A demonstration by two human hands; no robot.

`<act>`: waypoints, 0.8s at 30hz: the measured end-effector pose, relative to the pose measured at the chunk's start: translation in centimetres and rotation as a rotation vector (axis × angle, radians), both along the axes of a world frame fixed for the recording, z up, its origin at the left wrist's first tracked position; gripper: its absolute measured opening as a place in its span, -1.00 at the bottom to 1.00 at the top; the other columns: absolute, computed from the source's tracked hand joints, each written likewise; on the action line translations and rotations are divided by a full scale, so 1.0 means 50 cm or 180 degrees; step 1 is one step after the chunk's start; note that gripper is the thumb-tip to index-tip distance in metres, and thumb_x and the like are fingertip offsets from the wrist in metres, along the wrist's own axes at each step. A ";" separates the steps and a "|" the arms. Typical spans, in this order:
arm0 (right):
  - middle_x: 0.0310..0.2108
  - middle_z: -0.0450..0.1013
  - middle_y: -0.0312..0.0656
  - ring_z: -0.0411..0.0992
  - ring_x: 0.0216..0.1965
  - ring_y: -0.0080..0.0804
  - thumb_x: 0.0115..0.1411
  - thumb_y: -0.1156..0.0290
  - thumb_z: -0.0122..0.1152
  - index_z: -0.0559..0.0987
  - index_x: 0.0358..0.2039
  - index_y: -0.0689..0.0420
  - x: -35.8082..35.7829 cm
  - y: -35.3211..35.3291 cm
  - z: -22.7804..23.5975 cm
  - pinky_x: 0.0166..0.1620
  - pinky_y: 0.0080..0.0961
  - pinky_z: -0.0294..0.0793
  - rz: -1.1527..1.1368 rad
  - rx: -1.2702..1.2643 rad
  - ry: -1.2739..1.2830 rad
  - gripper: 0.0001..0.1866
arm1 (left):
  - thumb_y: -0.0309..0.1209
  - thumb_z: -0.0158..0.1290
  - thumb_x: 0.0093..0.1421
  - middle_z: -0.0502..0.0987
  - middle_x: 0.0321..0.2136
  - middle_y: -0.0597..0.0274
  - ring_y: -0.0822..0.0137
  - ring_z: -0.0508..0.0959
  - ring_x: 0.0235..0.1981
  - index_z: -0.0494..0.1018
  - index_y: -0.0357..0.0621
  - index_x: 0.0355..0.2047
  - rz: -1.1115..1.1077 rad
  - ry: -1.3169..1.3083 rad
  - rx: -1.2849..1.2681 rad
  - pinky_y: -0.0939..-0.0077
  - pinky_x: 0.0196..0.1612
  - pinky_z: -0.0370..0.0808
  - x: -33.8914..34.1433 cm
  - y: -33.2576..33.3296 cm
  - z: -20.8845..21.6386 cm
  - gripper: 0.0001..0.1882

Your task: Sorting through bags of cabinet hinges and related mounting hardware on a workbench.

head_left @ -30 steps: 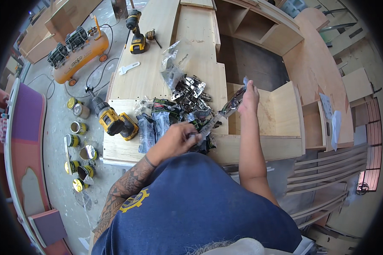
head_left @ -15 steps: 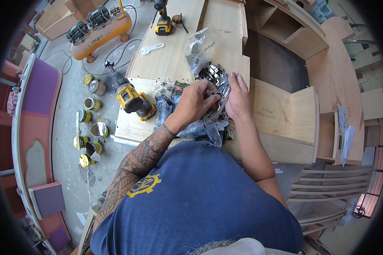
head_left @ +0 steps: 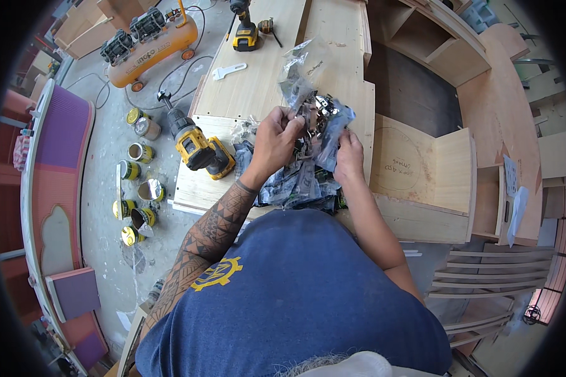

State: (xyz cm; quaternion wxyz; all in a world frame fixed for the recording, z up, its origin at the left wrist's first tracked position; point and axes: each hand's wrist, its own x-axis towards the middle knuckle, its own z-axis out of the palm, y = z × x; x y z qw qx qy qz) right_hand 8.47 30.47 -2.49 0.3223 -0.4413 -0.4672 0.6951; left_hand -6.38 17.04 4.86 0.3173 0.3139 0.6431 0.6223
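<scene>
Shiny metal fittings, perhaps hinges, lie in a bunch in torn clear plastic bags over the pale wooden panel. My right hand is closed on the right side of a plastic bag, its fingers pinching the crumpled film. At the left side of the same bundle, my left hand has thumb and forefinger pressed together on the bag's edge. Whether it also grips a fitting is hidden. Several crumpled plastic packets are piled below both hands, near my shirt.
Left of my hands, a yellow cordless drill stands on the panel. Farther off are a white flat tool, another drill and a screwdriver. Opened cans and an orange compressor stand on the floor. A wooden cabinet is right.
My hands have moved apart, the left one shifting left and the right one lower. The plastic between them is spread wider, with more of the metal fittings showing.
</scene>
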 end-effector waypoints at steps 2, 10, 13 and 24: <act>-0.15 0.60 -0.21 0.59 -0.13 -0.46 0.60 0.35 -0.12 0.50 0.09 0.20 -0.003 -0.007 -0.009 -0.04 -0.38 0.67 -0.0022 -0.0138 0.0055 -0.72 | -0.36 0.11 0.46 0.50 -0.30 0.35 0.52 0.58 -0.26 0.41 -0.22 -0.17 0.0361 -0.0966 0.0583 0.49 -0.11 0.68 0.005 0.002 0.001 -0.82; -0.07 0.64 -0.28 0.58 -0.15 -0.53 0.53 -0.03 0.11 0.59 0.18 0.19 0.022 -0.061 0.050 -0.07 -0.57 0.59 0.1108 -0.0076 0.0259 -0.47 | -0.32 0.12 0.47 0.50 -0.27 0.31 0.49 0.58 -0.24 0.41 -0.20 -0.13 0.0691 -0.1223 0.0510 0.41 -0.13 0.72 -0.038 0.007 -0.019 -0.80; -0.03 0.66 -0.20 0.62 -0.15 -0.48 0.45 0.06 0.28 0.55 0.25 0.23 0.009 -0.068 0.086 -0.05 -0.51 0.61 0.1222 0.1418 0.0146 -0.43 | -0.30 0.13 0.46 0.51 -0.28 0.32 0.50 0.58 -0.26 0.42 -0.18 -0.15 0.0638 -0.1198 0.0512 0.44 -0.17 0.70 -0.029 0.009 -0.027 -0.80; -0.27 0.69 -0.07 0.64 -0.25 -0.38 0.27 0.37 0.45 0.67 -0.14 0.23 0.015 -0.087 0.103 -0.14 -0.40 0.57 0.1672 0.2369 -0.0929 -0.76 | -0.37 0.11 0.46 0.49 -0.30 0.28 0.49 0.55 -0.33 0.37 -0.21 -0.18 0.1058 -0.0985 0.0631 0.47 -0.28 0.67 -0.047 -0.010 -0.052 -0.82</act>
